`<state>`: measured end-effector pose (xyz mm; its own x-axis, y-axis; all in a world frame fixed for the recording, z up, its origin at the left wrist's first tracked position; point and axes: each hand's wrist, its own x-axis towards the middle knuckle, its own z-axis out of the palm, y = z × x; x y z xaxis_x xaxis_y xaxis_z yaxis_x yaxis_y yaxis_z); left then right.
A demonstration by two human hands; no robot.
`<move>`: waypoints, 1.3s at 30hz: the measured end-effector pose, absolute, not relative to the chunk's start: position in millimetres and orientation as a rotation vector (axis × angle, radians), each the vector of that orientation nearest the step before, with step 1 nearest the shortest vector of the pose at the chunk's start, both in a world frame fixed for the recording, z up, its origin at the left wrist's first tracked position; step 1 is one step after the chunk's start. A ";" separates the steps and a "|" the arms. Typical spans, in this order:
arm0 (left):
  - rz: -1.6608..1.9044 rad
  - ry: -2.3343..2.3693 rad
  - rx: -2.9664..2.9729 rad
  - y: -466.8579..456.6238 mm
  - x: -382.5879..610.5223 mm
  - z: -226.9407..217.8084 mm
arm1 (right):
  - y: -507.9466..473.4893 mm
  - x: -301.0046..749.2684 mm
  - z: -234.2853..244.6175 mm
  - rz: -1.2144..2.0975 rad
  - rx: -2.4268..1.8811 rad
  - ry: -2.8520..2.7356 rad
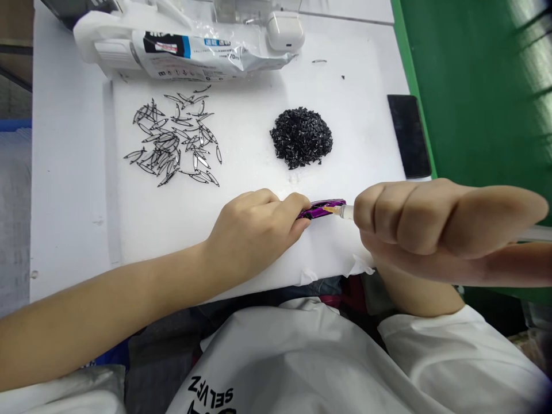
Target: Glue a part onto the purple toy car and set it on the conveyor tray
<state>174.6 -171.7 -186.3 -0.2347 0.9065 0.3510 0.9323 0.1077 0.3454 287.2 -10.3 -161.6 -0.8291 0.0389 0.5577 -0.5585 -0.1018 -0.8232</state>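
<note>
The left hand is closed and pinches a glossy purple piece with black edges, near the front edge of a white foam sheet. The right hand is also closed, around a thin applicator with a clear barrel and pale tip, and this tip touches the end of the purple piece. At upper left of the frame lies a plastic pack with a blue and black label; only the print "70ml" can be read. Beside it, at top, is a white earbud case. On the foam are loose, slim leaf-shaped pieces with black outlines and, to the right, a heap of small black pieces. A black phone lies near the green wall. The person's white shirt has black letters, upside down.
</note>
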 end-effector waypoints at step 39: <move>-0.783 -2.267 -1.916 -172.0 173.9 -184.4 | -9.1 292.0 -152.3 1.787 0.436 -1.964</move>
<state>173.9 -172.0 -184.4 -0.2193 0.9025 0.3707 0.9389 0.0920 0.3316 292.0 -9.1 -152.3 -0.8503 0.0649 0.5223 -0.5138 0.1125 -0.8505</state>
